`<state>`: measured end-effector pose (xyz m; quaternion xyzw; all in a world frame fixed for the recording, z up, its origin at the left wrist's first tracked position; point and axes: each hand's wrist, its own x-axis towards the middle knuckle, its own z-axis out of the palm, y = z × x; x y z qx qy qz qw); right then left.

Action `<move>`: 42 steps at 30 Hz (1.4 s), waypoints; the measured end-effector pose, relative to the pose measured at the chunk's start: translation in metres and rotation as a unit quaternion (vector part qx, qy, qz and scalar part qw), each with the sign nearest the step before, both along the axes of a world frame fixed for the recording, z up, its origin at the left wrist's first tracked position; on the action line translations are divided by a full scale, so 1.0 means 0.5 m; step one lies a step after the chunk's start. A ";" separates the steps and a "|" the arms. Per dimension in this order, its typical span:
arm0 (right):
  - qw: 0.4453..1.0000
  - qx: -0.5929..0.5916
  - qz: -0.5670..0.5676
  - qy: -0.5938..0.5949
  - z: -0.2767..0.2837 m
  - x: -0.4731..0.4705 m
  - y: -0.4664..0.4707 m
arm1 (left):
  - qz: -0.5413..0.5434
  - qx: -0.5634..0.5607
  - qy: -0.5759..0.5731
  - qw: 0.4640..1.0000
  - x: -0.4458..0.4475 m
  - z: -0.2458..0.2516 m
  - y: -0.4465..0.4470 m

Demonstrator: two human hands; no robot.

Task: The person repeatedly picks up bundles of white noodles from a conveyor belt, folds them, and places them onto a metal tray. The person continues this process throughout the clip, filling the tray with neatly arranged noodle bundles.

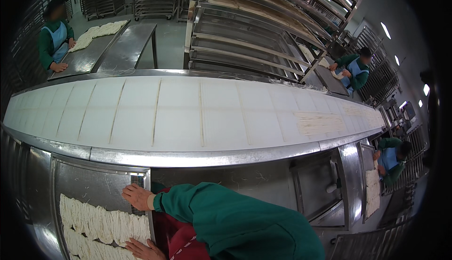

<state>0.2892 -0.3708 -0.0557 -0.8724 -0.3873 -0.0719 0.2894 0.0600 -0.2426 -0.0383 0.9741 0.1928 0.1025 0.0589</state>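
A metal-framed wire-mesh tray lies in front of me at the lower left. Two rows of pale noodle bundles cover its nearer part in the picture, side by side, with small dark gaps between the rows. My right hand, in a green sleeve, rests palm down on bare mesh by the tray's right rim, above the upper row. Lower down, my left hand lies with spread fingers on the noodles near the same rim. Neither hand appears to hold anything. The bottom picture edge cuts off the lower row.
A white conveyor belt with a steel edge runs across, carrying flat noodle strands at right. Behind it stands a tall tray rack. Co-workers handle noodles at steel tables and a tray.
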 end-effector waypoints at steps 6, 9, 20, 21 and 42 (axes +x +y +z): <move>1.000 -0.004 -0.006 -0.007 0.003 -0.001 0.000 | -0.008 0.007 -0.012 1.000 -0.001 -0.005 0.004; 1.000 -0.008 -0.006 -0.008 0.007 -0.001 -0.001 | -0.008 0.005 -0.017 1.000 -0.002 -0.009 0.005; 1.000 -0.014 0.000 -0.004 0.000 0.000 -0.002 | -0.016 -0.032 -0.035 0.999 -0.001 -0.005 0.008; 1.000 -0.006 0.010 0.000 0.001 0.002 -0.003 | -0.010 -0.033 -0.037 0.999 -0.002 -0.007 0.008; 0.796 -0.262 -0.507 0.200 0.221 -0.173 -1.153 | -0.080 -0.002 -0.074 0.994 0.040 0.052 -0.033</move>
